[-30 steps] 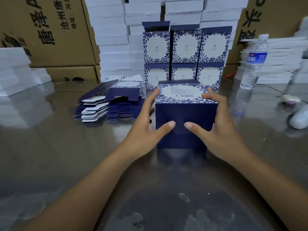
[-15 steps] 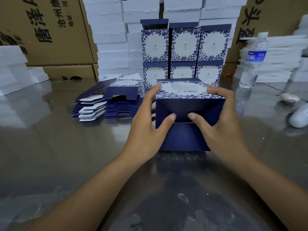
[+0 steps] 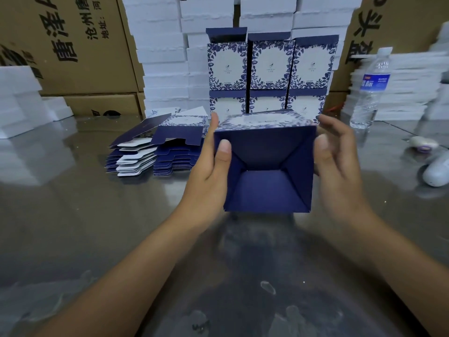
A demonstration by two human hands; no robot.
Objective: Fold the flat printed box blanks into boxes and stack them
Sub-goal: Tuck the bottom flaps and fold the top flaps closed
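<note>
Box [image 3: 264,186] tipped toward camera; open navy interior now visible.

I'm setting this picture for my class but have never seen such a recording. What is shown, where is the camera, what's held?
No machine here: a person works bare-handed, filmed by a head-worn camera looking down. The left hand and right hand hold a dark blue box, open end towards the camera. On the table, left of it, lies a pile of flat box blanks; behind stand finished boxes, stacked two high. A water bottle stands at the right.
</note>
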